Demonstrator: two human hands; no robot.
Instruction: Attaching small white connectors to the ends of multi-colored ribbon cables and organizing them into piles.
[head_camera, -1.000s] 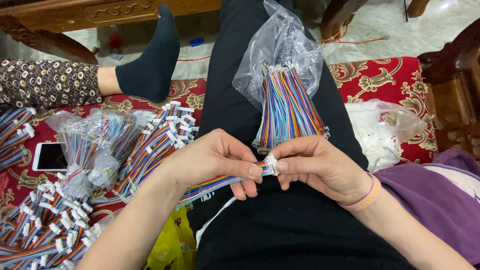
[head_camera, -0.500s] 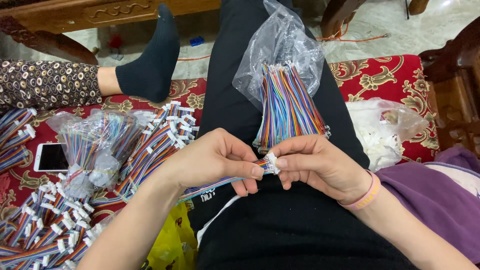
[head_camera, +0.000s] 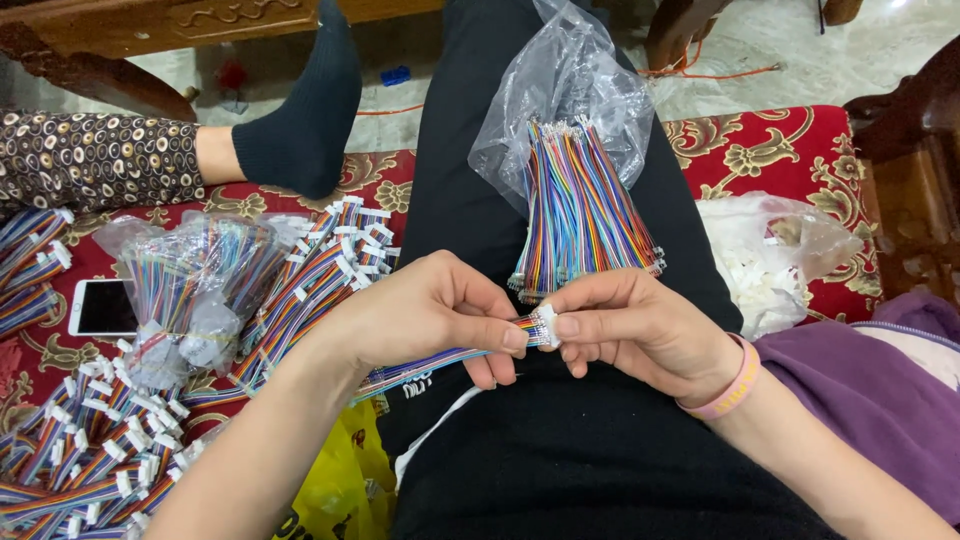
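Both hands meet over the lap: the left hand (head_camera: 430, 315) pinches a rainbow ribbon cable (head_camera: 430, 365) near its end, and the right hand (head_camera: 635, 330) grips the white connector (head_camera: 546, 325) at that end between thumb and fingers. Just above them a cable bundle (head_camera: 580, 210) lies on the black trousers, half in a clear bag (head_camera: 560, 80). More cables (head_camera: 300, 290) and a phone (head_camera: 100, 307) lie on the red cushion (head_camera: 780, 150) to the left.

hands: left hand (head_camera: 430, 315), right hand (head_camera: 625, 325) | shifted slightly up | view tilted down
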